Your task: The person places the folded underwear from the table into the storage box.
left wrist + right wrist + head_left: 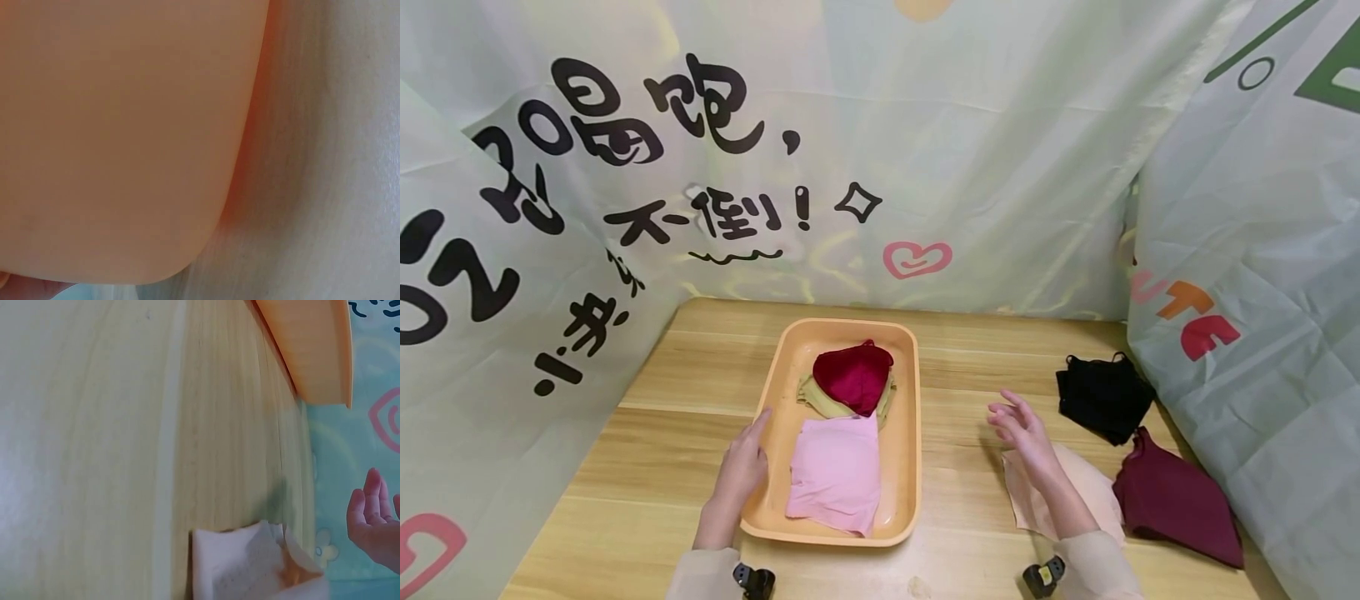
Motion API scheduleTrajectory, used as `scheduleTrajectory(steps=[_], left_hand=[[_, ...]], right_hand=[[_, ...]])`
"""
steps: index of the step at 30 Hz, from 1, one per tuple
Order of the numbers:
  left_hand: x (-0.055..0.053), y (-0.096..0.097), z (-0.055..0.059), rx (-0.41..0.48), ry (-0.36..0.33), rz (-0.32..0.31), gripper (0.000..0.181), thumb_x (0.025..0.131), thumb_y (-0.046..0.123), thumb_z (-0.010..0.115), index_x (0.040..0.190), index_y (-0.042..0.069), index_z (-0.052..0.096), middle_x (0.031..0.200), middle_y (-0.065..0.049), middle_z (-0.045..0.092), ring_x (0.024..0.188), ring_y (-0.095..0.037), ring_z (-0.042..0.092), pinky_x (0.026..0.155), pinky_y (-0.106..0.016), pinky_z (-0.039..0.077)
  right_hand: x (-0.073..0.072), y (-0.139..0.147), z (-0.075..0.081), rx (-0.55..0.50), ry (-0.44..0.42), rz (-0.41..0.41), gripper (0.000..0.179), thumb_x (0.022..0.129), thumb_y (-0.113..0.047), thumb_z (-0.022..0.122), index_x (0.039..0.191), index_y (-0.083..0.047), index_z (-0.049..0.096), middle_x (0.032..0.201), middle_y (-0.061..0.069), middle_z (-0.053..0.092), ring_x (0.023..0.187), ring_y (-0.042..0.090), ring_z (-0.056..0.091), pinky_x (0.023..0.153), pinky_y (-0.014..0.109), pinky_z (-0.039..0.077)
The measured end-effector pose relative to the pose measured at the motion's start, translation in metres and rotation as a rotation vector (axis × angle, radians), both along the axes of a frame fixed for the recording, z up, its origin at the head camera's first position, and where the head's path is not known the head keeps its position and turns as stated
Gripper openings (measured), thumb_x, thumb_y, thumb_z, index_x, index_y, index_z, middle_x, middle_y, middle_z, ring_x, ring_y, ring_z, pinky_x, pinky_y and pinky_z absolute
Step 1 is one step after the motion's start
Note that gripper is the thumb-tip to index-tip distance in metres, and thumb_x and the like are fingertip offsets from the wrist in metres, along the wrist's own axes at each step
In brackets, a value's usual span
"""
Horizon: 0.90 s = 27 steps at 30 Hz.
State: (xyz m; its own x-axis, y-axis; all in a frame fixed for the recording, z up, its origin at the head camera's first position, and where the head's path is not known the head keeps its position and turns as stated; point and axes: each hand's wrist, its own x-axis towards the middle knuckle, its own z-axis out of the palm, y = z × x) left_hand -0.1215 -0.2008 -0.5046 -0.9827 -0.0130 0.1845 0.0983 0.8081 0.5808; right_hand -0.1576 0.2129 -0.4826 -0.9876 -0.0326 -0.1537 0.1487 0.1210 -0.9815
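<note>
An orange tray (pixel 906 517) holds a folded pink cloth garment (pixel 835 475), with a dark red folded garment (pixel 853 375) on a yellow-green one (pixel 820 402) behind it. My left hand (pixel 741 471) holds the tray's left rim, thumb over the edge; the left wrist view is mostly filled by the tray's outer wall (pixel 125 150). To the right of the tray, my right hand (pixel 1030 442) hovers with fingers spread and loosely bent, nothing in them. Beneath it on the table lies a pale peach folded garment (pixel 1078 479), partly hidden by the forearm.
A black garment with thin straps (pixel 1105 396) and a burgundy garment (pixel 1180 504) lie at the right of the wooden table (pixel 662 417). Printed fabric curtains (pixel 1000 167) hang behind and along both sides; the right one comes close to those garments.
</note>
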Motion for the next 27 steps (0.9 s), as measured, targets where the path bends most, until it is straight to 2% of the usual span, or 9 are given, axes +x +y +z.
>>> scheduleTrajectory(steps=[4, 10, 13, 17, 23, 25, 27], left_hand=[[0.0, 0.0, 0.0, 0.003, 0.014, -0.001, 0.06, 0.074, -0.018, 0.046, 0.132, -0.004, 0.042, 0.11, -0.033, 0.055, 0.09, -0.048, 0.056, 0.072, -0.053, 0.049], [0.0, -0.001, 0.0, -0.004, 0.002, 0.0, 0.06, 0.074, -0.018, 0.046, 0.132, -0.004, 0.041, 0.111, -0.033, 0.055, 0.093, -0.049, 0.055, 0.074, -0.054, 0.049], [-0.001, -0.001, 0.0, -0.008, 0.001, 0.0, 0.059, 0.075, -0.018, 0.046, 0.132, -0.004, 0.041, 0.111, -0.033, 0.055, 0.093, -0.049, 0.055, 0.074, -0.054, 0.048], [-0.001, -0.001, -0.001, -0.015, 0.024, -0.006, 0.06, 0.073, -0.018, 0.048, 0.131, -0.005, 0.042, 0.107, -0.033, 0.056, 0.089, -0.048, 0.056, 0.072, -0.054, 0.049], [-0.002, -0.001, -0.002, -0.015, 0.024, -0.008, 0.061, 0.072, -0.019, 0.048, 0.131, -0.004, 0.042, 0.108, -0.033, 0.056, 0.09, -0.049, 0.056, 0.073, -0.054, 0.048], [-0.002, -0.001, -0.002, -0.013, 0.022, -0.009, 0.062, 0.072, -0.019, 0.048, 0.131, -0.004, 0.042, 0.109, -0.033, 0.056, 0.091, -0.049, 0.055, 0.074, -0.054, 0.048], [-0.002, -0.001, -0.002, -0.013, 0.022, -0.012, 0.062, 0.072, -0.02, 0.048, 0.131, -0.005, 0.041, 0.109, -0.034, 0.055, 0.092, -0.049, 0.055, 0.074, -0.054, 0.048]], right_hand=[[0.002, 0.003, 0.0, 0.02, -0.008, -0.03, 0.054, 0.096, -0.022, 0.044, 0.141, -0.001, 0.024, 0.125, 0.019, 0.045, 0.095, 0.0, 0.054, 0.085, 0.02, 0.045], [0.006, 0.01, 0.001, 0.022, -0.023, -0.041, 0.056, 0.096, -0.024, 0.044, 0.142, -0.002, 0.021, 0.126, 0.017, 0.044, 0.096, 0.0, 0.054, 0.088, 0.022, 0.044], [0.008, 0.014, -0.001, -0.001, -0.03, -0.058, 0.056, 0.096, -0.024, 0.044, 0.142, -0.002, 0.022, 0.117, 0.003, 0.051, 0.095, -0.001, 0.054, 0.088, 0.021, 0.044], [0.011, 0.02, -0.002, -0.012, -0.035, -0.079, 0.055, 0.095, -0.021, 0.045, 0.142, -0.001, 0.022, 0.104, -0.012, 0.051, 0.093, -0.002, 0.054, 0.086, 0.019, 0.045], [0.014, 0.028, -0.003, 0.0, -0.032, -0.123, 0.053, 0.096, -0.018, 0.043, 0.14, 0.003, 0.022, 0.098, -0.017, 0.052, 0.088, -0.005, 0.054, 0.083, 0.017, 0.045], [0.015, 0.03, -0.003, 0.028, -0.043, -0.151, 0.052, 0.096, -0.018, 0.042, 0.14, 0.002, 0.023, 0.098, -0.016, 0.052, 0.086, -0.007, 0.054, 0.081, 0.016, 0.045], [0.016, 0.031, -0.003, 0.062, -0.059, -0.174, 0.052, 0.096, -0.02, 0.041, 0.141, 0.001, 0.024, 0.104, -0.01, 0.052, 0.085, -0.008, 0.053, 0.08, 0.015, 0.044]])
